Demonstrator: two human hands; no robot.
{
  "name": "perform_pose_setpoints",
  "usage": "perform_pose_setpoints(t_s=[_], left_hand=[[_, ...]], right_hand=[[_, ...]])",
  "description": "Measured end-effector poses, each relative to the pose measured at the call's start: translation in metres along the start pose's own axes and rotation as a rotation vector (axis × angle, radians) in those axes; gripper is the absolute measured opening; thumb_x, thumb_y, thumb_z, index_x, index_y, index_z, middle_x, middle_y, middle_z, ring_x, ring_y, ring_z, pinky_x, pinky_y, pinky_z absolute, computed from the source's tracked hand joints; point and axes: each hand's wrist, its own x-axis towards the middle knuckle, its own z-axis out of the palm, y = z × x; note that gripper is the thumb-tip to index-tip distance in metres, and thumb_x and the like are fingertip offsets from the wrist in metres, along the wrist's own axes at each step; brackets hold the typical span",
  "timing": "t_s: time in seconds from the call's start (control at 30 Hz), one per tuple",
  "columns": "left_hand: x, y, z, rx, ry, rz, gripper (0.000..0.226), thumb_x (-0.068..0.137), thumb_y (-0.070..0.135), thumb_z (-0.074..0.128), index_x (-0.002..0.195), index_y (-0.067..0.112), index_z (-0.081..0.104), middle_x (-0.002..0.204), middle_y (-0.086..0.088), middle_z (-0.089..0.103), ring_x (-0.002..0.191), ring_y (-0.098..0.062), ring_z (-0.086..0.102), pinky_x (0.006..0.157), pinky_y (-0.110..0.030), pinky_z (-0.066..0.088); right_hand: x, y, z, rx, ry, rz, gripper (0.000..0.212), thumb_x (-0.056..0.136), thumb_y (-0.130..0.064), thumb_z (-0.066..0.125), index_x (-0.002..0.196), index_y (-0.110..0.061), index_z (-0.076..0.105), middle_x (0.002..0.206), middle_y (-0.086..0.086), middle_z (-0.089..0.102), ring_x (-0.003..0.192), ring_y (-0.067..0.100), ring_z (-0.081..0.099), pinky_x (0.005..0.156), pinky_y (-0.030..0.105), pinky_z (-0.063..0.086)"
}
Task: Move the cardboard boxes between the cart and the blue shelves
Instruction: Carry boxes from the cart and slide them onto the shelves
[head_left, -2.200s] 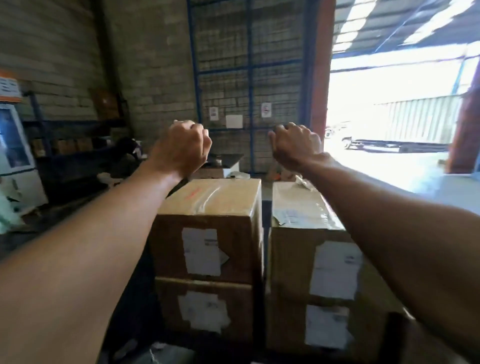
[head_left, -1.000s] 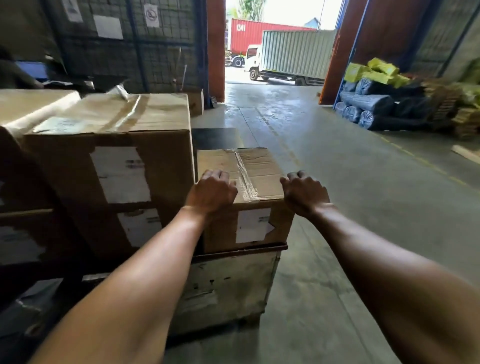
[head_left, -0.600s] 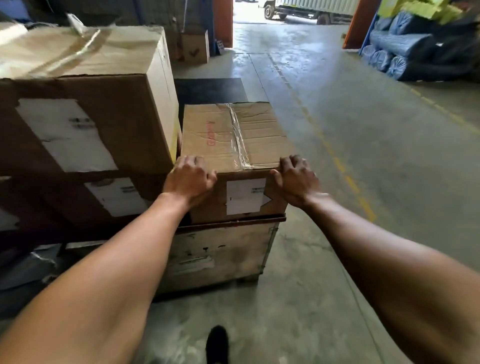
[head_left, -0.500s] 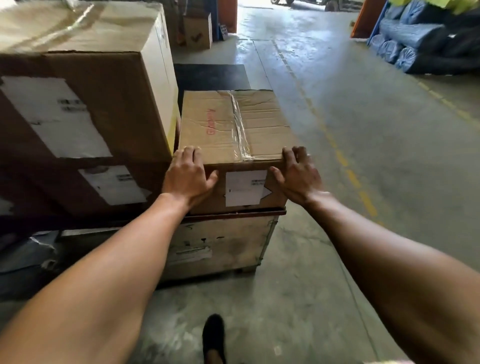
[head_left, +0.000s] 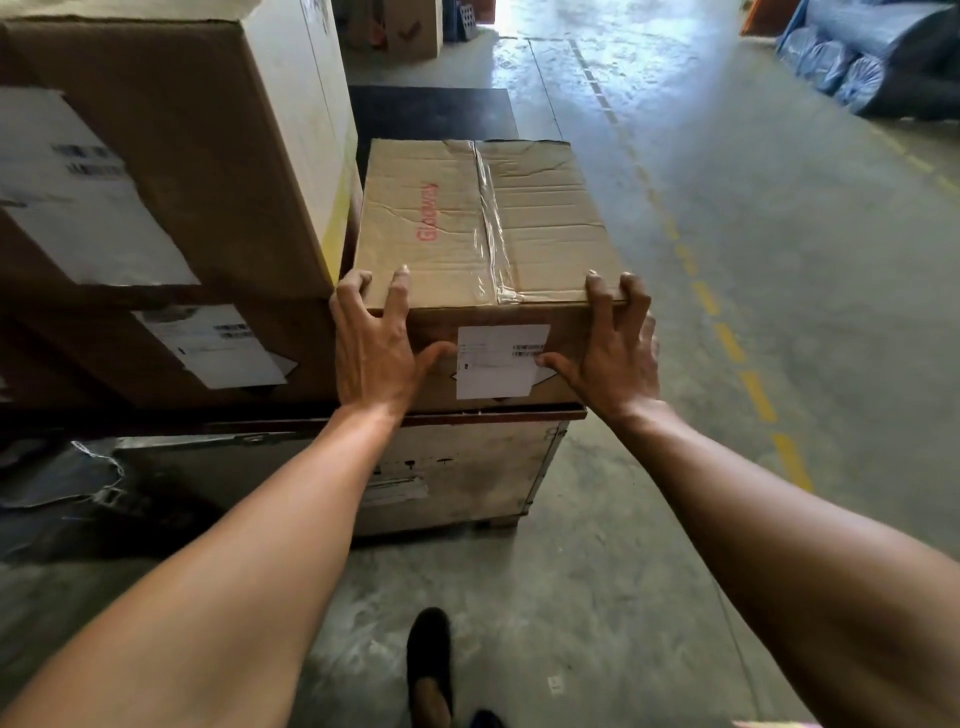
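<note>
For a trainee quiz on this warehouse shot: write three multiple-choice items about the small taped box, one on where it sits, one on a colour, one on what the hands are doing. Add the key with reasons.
1. Where does the small box sit?
A. On the bare floor
B. On the wooden crate, right of the taller stacked boxes
C. On top of the tall stack

2. What colour is the lettering on its top?
A. Green
B. Blue
C. Red

3. What are the hands doing?
A. Left hand and right hand both grip its near top edge
B. Only one touches it
C. Both hang free

Key: 1 B, its base rests on the crate; 2 C, the print is red; 3 A, fingers curl over the edge, thumbs press beside the white label.
</note>
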Motion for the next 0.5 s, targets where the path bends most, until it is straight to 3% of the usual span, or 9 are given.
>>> perform_pose_setpoints(t_s=[0.2, 0.33, 0.5], left_hand=[[0.0024, -0.0029, 0.0026, -0.025, -0.020, 0.072, 0.093, 0.068, 0.045, 0.083, 0.145, 0.014, 0.040, 0.139, -0.020, 0.034, 0.132, -0.035, 0.032, 0.103, -0.048, 0.043], [0.0056, -0.0058, 0.0059, -0.055, -0.017, 0.090, 0.090, 0.067, 0.031, 0.087, 0.144, 0.018, 0.042, 0.144, -0.018, 0.033, 0.135, -0.035, 0.029, 0.103, -0.050, 0.040], [0.0010, -0.0056, 0.0074, -0.148, -0.046, 0.016, 0.084, 0.071, 0.025, 0.084, 0.142, 0.035, 0.041, 0.157, -0.012, 0.011, 0.141, -0.041, 0.016, 0.105, -0.059, 0.034]], right_hand=[[0.0008, 0.0052, 0.0057, 0.143, 0.021, 0.008, 0.100, 0.069, -0.045, 0.084, 0.145, -0.029, 0.022, 0.150, 0.024, 0.014, 0.124, 0.054, 0.041, 0.087, 0.063, 0.052], [0.0011, 0.0045, 0.0090, 0.215, 0.033, 0.047, 0.099, 0.070, -0.036, 0.086, 0.149, -0.025, 0.029, 0.153, 0.023, 0.011, 0.125, 0.051, 0.043, 0.091, 0.060, 0.051], [0.0006, 0.0047, 0.0057, 0.311, -0.045, 0.125, 0.103, 0.072, -0.035, 0.085, 0.152, -0.034, 0.020, 0.139, 0.024, 0.030, 0.115, 0.049, 0.052, 0.091, 0.055, 0.049]])
